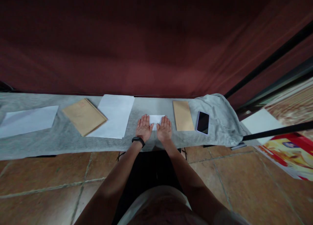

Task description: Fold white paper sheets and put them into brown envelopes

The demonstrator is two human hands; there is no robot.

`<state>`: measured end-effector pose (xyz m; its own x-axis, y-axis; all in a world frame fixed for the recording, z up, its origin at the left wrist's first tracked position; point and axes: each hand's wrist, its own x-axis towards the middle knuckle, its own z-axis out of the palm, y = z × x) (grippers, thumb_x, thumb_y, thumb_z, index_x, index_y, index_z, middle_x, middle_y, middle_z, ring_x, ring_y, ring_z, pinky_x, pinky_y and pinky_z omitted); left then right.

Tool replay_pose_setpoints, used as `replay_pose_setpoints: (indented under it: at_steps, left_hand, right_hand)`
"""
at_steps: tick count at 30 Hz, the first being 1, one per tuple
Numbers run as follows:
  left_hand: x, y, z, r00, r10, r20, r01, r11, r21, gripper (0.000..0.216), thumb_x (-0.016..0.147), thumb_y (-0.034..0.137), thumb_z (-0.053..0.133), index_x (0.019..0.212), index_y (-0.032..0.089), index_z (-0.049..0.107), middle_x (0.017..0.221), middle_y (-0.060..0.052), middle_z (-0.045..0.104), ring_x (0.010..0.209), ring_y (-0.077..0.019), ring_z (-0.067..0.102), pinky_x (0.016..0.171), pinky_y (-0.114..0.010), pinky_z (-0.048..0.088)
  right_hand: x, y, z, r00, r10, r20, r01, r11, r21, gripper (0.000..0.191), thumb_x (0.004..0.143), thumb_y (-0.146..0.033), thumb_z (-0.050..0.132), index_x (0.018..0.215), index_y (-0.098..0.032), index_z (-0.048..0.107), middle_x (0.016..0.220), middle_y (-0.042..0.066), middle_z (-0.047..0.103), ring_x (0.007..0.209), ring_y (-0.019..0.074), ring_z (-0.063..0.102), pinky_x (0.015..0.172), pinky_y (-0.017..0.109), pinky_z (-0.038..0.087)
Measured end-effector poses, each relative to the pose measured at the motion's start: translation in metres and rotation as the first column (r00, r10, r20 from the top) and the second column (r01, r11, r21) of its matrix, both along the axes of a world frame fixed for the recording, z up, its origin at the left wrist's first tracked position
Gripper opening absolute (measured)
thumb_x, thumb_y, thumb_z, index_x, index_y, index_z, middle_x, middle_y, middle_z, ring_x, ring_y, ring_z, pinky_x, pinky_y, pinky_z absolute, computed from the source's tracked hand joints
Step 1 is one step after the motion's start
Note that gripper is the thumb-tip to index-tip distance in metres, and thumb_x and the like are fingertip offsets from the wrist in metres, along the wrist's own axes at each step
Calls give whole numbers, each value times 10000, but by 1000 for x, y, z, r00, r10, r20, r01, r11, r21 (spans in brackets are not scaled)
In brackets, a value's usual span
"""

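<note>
A small folded white paper (pixel 156 119) lies on the grey cloth-covered table (pixel 61 140) straight ahead. My left hand (pixel 144 128) lies flat on its left part, fingers stretched forward. My right hand (pixel 164 129) lies flat on its right part, fingers also stretched out. Both palms press down side by side, and most of the paper is hidden beneath them. A black band (pixel 138 140) sits on my left wrist.
Right of my hands lie a brown envelope (pixel 183 115) and a dark phone (pixel 202 122). To the left are a white sheet (pixel 113 115), a stack of brown envelopes (pixel 84 116) and another white sheet (pixel 26 120). A dark red curtain hangs behind; tiled floor below.
</note>
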<state>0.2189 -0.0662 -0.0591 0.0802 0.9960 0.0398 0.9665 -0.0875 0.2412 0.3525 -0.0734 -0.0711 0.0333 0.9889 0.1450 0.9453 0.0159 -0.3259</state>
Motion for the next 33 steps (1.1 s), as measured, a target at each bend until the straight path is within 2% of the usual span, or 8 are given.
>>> replay_pose_setpoints:
  at_steps: [5, 9, 11, 14, 16, 22, 28, 33]
  left_hand:
    - [-4, -3, 0, 1000, 30, -7, -30, 1000, -7, 700, 1015, 487, 250, 1581, 74, 236, 1649, -152, 256, 1541, -261, 189, 1256, -447, 142]
    - [-6, -2, -1, 999, 31, -20, -31, 999, -22, 704, 1008, 485, 273, 1585, 84, 232, 1656, -148, 234, 1546, -266, 164, 1257, -461, 128]
    - [-7, -2, -1, 999, 18, -30, -19, 999, -33, 665, 1006, 435, 288, 1592, 126, 233, 1665, -125, 219, 1551, -261, 142, 1255, -471, 130]
    - [-11, -3, -1, 999, -24, -40, 22, 998, -51, 631, 984, 316, 317, 1594, 175, 245, 1678, -88, 192, 1556, -246, 117, 1256, -465, 132]
    - [-12, -3, 0, 999, -35, -37, 33, 998, -59, 640, 970, 285, 333, 1594, 177, 245, 1683, -84, 177, 1557, -244, 110, 1257, -459, 137]
    - [-9, -4, 1, 1000, -16, -26, 14, 998, -55, 602, 1004, 321, 262, 1583, 157, 278, 1679, -117, 175, 1555, -266, 115, 1250, -479, 141]
    - [-7, -2, 1, 999, 2, -33, -4, 999, -37, 661, 1001, 447, 308, 1584, 138, 266, 1665, -126, 219, 1549, -267, 153, 1254, -472, 127]
    - [-7, -3, 0, 1000, 20, -4, -20, 999, -32, 655, 1006, 423, 289, 1589, 128, 244, 1659, -122, 238, 1548, -256, 157, 1258, -464, 133]
  right_hand:
    - [12, -4, 6, 1000, -13, 18, 14, 1000, -19, 592, 1048, -310, 326, 1555, -7, 282, 1620, 225, 272, 1512, 287, 265, 1232, 485, 207]
    - [-1, -4, 20, 996, -90, -22, 89, 995, -33, 601, 1051, -309, 308, 1550, 23, 269, 1624, 243, 237, 1520, 314, 241, 1226, 511, 201]
    - [-16, -2, 27, 998, -8, -58, 6, 1000, -28, 596, 1051, -322, 309, 1569, -32, 260, 1640, 202, 225, 1528, 301, 221, 1228, 513, 197]
    - [-37, 2, 31, 973, 207, -98, -212, 976, -52, 561, 1059, -346, 296, 1567, -109, 314, 1634, 142, 283, 1525, 259, 244, 1234, 471, 214]
    - [-44, 4, 29, 962, 252, -105, -261, 961, -93, 548, 1066, -356, 269, 1562, -131, 334, 1621, 131, 320, 1516, 239, 272, 1232, 453, 225]
    - [-29, 11, 15, 976, 202, -82, -210, 971, -113, 576, 1067, -365, 226, 1551, -72, 336, 1620, 152, 308, 1521, 235, 257, 1242, 435, 189]
    - [-9, 13, 7, 992, 122, -42, -125, 989, -76, 624, 1054, -394, 278, 1563, -33, 278, 1638, 183, 251, 1531, 273, 213, 1241, 453, 155]
    - [10, 9, 4, 996, 85, 4, -85, 995, -45, 626, 1046, -392, 325, 1563, -41, 287, 1624, 195, 286, 1514, 275, 260, 1232, 457, 189]
